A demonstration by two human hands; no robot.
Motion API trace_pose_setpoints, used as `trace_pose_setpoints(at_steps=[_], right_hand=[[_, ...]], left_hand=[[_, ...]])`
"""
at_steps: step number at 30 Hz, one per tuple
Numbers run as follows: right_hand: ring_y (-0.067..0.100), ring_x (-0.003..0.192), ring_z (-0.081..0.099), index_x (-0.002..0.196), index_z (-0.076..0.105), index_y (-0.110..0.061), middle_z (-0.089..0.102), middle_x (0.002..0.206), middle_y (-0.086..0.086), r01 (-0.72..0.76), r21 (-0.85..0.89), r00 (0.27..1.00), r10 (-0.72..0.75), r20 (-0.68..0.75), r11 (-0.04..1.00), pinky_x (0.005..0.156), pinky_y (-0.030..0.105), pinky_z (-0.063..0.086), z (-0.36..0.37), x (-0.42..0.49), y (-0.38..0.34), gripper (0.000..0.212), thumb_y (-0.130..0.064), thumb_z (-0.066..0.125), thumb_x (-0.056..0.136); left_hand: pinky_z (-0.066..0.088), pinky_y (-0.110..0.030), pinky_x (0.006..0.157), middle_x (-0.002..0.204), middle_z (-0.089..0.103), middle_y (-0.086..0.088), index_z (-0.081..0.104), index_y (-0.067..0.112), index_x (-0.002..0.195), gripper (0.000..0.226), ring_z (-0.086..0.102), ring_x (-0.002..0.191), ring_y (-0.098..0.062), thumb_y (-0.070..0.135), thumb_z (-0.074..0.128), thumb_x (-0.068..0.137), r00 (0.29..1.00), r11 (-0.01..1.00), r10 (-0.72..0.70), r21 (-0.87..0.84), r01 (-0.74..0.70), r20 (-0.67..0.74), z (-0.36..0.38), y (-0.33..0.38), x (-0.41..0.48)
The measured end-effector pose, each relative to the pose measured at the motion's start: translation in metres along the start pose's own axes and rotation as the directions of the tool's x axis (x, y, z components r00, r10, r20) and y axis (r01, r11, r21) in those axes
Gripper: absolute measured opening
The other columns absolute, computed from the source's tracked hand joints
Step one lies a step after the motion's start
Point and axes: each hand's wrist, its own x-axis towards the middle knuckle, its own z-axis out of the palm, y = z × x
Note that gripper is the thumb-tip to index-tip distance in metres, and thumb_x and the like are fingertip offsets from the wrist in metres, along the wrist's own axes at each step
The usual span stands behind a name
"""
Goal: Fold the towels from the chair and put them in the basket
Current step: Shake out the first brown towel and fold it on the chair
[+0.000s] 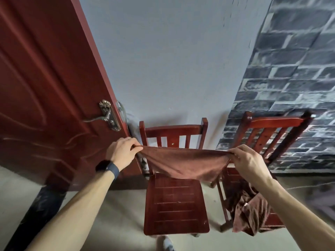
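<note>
Towel (pixel 183 163) stretched, left hand (pixel 122 151), right hand (pixel 248 163) grips clamped on corners; empty chair (pixel 175 201) beneath, door (pixel 45 84) left.

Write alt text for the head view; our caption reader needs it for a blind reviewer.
Two bare hands, left hand and right hand, stretch a brown towel above an empty wooden chair. More towels lie heaped on a second chair to the right.

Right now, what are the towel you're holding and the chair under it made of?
The towel looks like soft brown terry or microfibre: matte, fuzzy, sagging between the left hand and right hand. The chair looks like reddish varnished wood: slatted seat, slight shine.
</note>
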Motion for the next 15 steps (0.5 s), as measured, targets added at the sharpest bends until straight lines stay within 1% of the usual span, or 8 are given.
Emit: trace_pose_setpoints(at_steps=[2, 4, 6, 8, 11, 13, 15], right_hand=[[0.029, 0.083, 0.071, 0.097, 0.079, -0.016, 0.071, 0.093, 0.002, -0.026, -0.007, 0.997, 0.027, 0.073, 1.0, 0.075, 0.041, 0.06, 0.005, 0.003, 0.003, 0.015, -0.011, 0.077, 0.083], [0.028, 0.084, 0.071, 0.098, 0.08, -0.017, 0.072, 0.093, 0.002, -0.05, -0.018, 0.991, 0.051, 0.122, 0.999, 0.078, 0.039, 0.06, 0.01, 0.004, 0.004, 0.014, -0.013, 0.077, 0.084], [0.026, 0.084, 0.071, 0.098, 0.08, -0.018, 0.072, 0.092, 0.0, -0.068, -0.036, 0.98, 0.073, 0.183, 0.997, 0.078, 0.037, 0.059, 0.016, 0.003, 0.003, 0.014, -0.015, 0.075, 0.086], [0.026, 0.085, 0.07, 0.097, 0.079, -0.021, 0.072, 0.092, -0.001, -0.076, -0.085, 0.954, 0.097, 0.283, 0.994, 0.077, 0.039, 0.06, 0.024, -0.003, 0.001, 0.012, -0.02, 0.072, 0.087], [0.031, 0.085, 0.07, 0.098, 0.075, -0.025, 0.071, 0.091, -0.001, -0.057, -0.146, 0.902, 0.114, 0.416, 0.988, 0.07, 0.044, 0.059, 0.036, -0.02, -0.002, 0.013, -0.025, 0.068, 0.087], [0.031, 0.087, 0.069, 0.107, 0.073, -0.026, 0.071, 0.095, -0.002, -0.036, -0.171, 0.872, 0.114, 0.476, 0.985, 0.068, 0.041, 0.057, 0.043, -0.032, -0.003, 0.019, -0.023, 0.065, 0.089], [0.029, 0.094, 0.068, 0.115, 0.068, -0.03, 0.071, 0.103, -0.004, -0.019, -0.195, 0.831, 0.124, 0.542, 0.981, 0.069, 0.037, 0.052, 0.055, -0.038, -0.003, 0.026, -0.022, 0.06, 0.091]], left_hand=[[0.049, -0.033, 0.07, 0.09, 0.072, 0.009, 0.072, 0.028, 0.085, 0.016, 0.064, 0.085, -0.021, 0.044, 0.067, 0.087, 0.996, 0.992, 0.085, 0.095, -0.083, -0.016, 0.004, -0.004, 0.003], [0.048, -0.033, 0.066, 0.08, 0.072, 0.007, 0.071, 0.027, 0.081, 0.013, 0.064, 0.078, -0.021, 0.039, 0.072, 0.085, 0.986, 0.975, 0.163, 0.159, -0.157, -0.03, 0.009, -0.006, 0.005], [0.046, -0.033, 0.062, 0.072, 0.069, 0.007, 0.07, 0.026, 0.08, 0.01, 0.062, 0.072, -0.021, 0.034, 0.076, 0.082, 0.971, 0.945, 0.239, 0.23, -0.234, 0.007, 0.017, -0.01, 0.001], [0.044, -0.033, 0.062, 0.072, 0.068, 0.007, 0.069, 0.027, 0.083, 0.008, 0.062, 0.071, -0.02, 0.03, 0.077, 0.082, 0.955, 0.922, 0.291, 0.249, -0.297, 0.062, 0.03, -0.019, -0.01], [0.045, -0.032, 0.061, 0.074, 0.068, 0.008, 0.071, 0.028, 0.086, 0.01, 0.062, 0.071, -0.019, 0.028, 0.078, 0.079, 0.937, 0.913, 0.32, 0.22, -0.344, 0.136, 0.049, -0.032, -0.033], [0.045, -0.03, 0.059, 0.07, 0.067, 0.009, 0.07, 0.028, 0.08, 0.013, 0.063, 0.068, -0.018, 0.03, 0.082, 0.074, 0.929, 0.915, 0.317, 0.197, -0.353, 0.193, 0.06, -0.037, -0.05], [0.044, -0.029, 0.057, 0.065, 0.067, 0.01, 0.067, 0.028, 0.072, 0.02, 0.062, 0.064, -0.016, 0.035, 0.085, 0.07, 0.929, 0.931, 0.259, 0.188, -0.313, 0.266, 0.073, -0.041, -0.063]])
